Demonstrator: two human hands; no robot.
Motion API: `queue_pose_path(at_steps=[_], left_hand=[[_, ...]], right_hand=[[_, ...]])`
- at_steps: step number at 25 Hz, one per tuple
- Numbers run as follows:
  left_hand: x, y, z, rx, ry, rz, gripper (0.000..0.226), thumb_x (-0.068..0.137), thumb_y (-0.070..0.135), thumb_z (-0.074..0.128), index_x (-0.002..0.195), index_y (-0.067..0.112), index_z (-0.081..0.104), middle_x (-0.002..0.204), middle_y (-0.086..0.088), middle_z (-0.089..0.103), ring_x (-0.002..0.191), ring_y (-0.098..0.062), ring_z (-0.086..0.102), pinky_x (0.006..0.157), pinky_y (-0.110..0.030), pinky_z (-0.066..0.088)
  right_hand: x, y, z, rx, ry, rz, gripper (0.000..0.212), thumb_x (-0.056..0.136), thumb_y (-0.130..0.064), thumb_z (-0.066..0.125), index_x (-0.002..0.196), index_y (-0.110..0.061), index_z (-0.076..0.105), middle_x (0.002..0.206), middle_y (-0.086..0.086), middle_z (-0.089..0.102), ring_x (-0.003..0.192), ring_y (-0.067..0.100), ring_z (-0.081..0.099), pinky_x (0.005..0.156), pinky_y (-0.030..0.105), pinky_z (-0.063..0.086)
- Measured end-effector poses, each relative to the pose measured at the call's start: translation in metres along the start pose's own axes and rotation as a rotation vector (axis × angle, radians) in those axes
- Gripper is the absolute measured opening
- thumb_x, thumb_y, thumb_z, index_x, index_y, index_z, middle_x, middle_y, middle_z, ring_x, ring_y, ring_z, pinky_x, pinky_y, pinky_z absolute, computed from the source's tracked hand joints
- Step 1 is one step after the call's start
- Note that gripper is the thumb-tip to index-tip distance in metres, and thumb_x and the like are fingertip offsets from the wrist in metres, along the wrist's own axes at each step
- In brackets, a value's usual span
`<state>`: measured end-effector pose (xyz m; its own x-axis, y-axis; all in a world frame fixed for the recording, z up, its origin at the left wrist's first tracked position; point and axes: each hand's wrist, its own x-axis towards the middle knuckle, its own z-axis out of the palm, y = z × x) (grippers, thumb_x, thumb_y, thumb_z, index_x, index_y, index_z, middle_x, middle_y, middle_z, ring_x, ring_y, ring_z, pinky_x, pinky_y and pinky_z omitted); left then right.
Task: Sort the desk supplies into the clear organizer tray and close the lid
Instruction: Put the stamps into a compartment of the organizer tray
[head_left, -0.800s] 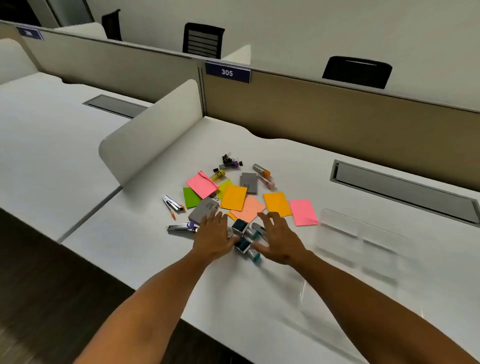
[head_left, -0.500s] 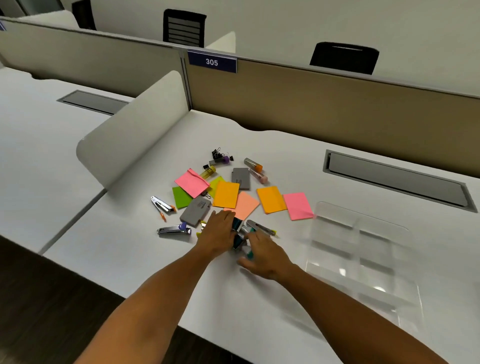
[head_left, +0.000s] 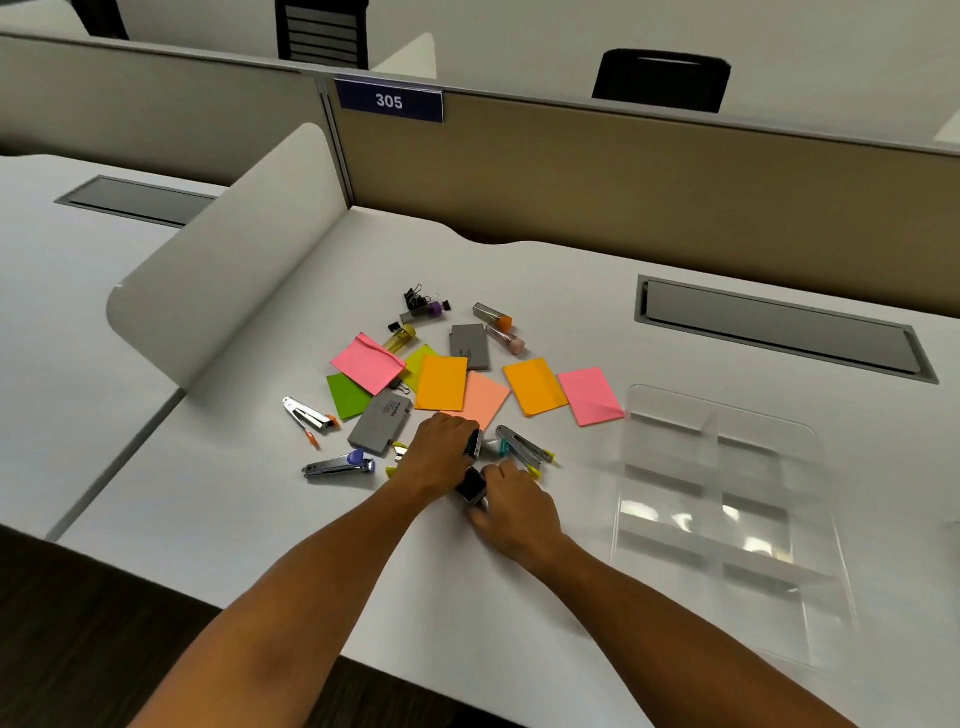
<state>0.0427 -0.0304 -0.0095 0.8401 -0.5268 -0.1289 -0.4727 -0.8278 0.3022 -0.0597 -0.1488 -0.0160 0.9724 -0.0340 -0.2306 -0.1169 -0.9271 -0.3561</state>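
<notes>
Desk supplies lie scattered mid-desk: coloured sticky notes, a grey box, another grey box, capped tubes, binder clips and three small staplers. My left hand is curled over a small dark box at the near edge of the pile. Just nearer, my right hand grips a second small dark box. The two hands almost touch. The clear organizer tray lies to the right with its compartments showing nothing inside.
A curved white divider stands left of the pile. A beige partition runs along the back, with a grey cable hatch in the desk behind the tray. The desk's front edge is near my forearms.
Both hands went from flat with spread fingers to curled around the small dark boxes. My right hand drew back toward me and left. The view shifted right, showing more of the tray.
</notes>
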Motion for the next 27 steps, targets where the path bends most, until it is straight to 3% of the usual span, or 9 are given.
queue_pose_path(at_steps=[7,12,16,20,23,27], left_hand=[[-0.008,0.009,0.003,-0.279,0.127,-0.091,0.037,0.083,0.023,0.071,0.117,0.016,0.056,0.115,-0.006,0.059,0.108,-0.024,0.051,0.094,-0.032,0.042],[-0.021,0.028,-0.003,-0.401,0.310,-0.069,0.048,0.082,0.024,0.074,0.124,0.011,0.055,0.118,-0.009,0.058,0.110,-0.024,0.051,0.089,-0.023,0.038],[-0.030,0.063,-0.010,-0.496,0.407,-0.068,0.048,0.081,0.025,0.075,0.123,0.011,0.056,0.117,-0.009,0.061,0.109,-0.022,0.054,0.090,-0.029,0.047],[-0.035,0.105,-0.007,-0.541,0.427,-0.011,0.046,0.080,0.024,0.077,0.120,0.011,0.059,0.114,-0.009,0.062,0.105,-0.022,0.056,0.086,-0.037,0.054],[-0.033,0.141,-0.003,-0.555,0.400,0.049,0.044,0.079,0.024,0.078,0.118,0.013,0.060,0.111,-0.007,0.063,0.102,-0.021,0.057,0.085,-0.036,0.054],[-0.031,0.194,0.007,-0.576,0.296,0.142,0.041,0.078,0.029,0.077,0.115,0.019,0.061,0.107,0.002,0.063,0.098,-0.015,0.057,0.082,-0.030,0.051]], right_hand=[[-0.013,0.001,-0.011,0.056,0.015,0.004,0.038,0.088,-0.045,0.056,0.120,-0.023,0.050,0.109,0.003,0.054,0.094,0.020,0.057,0.074,0.032,0.052],[-0.039,0.021,-0.037,0.153,0.122,-0.017,0.050,0.089,-0.041,0.062,0.133,-0.023,0.047,0.128,0.003,0.051,0.109,0.020,0.058,0.090,0.033,0.055],[-0.068,0.043,-0.058,0.256,0.239,0.016,0.052,0.089,-0.038,0.064,0.135,-0.022,0.047,0.126,0.000,0.046,0.103,0.017,0.062,0.082,0.025,0.054],[-0.103,0.081,-0.079,0.296,0.323,0.035,0.050,0.088,-0.037,0.066,0.133,-0.024,0.050,0.125,-0.004,0.050,0.107,0.012,0.058,0.082,0.017,0.046],[-0.134,0.118,-0.096,0.249,0.387,0.053,0.049,0.088,-0.036,0.066,0.133,-0.023,0.050,0.126,-0.004,0.052,0.114,0.012,0.052,0.087,0.020,0.047],[-0.174,0.167,-0.110,0.315,0.449,0.131,0.044,0.088,-0.033,0.068,0.129,-0.023,0.054,0.120,-0.007,0.055,0.108,0.010,0.053,0.085,0.014,0.043]])
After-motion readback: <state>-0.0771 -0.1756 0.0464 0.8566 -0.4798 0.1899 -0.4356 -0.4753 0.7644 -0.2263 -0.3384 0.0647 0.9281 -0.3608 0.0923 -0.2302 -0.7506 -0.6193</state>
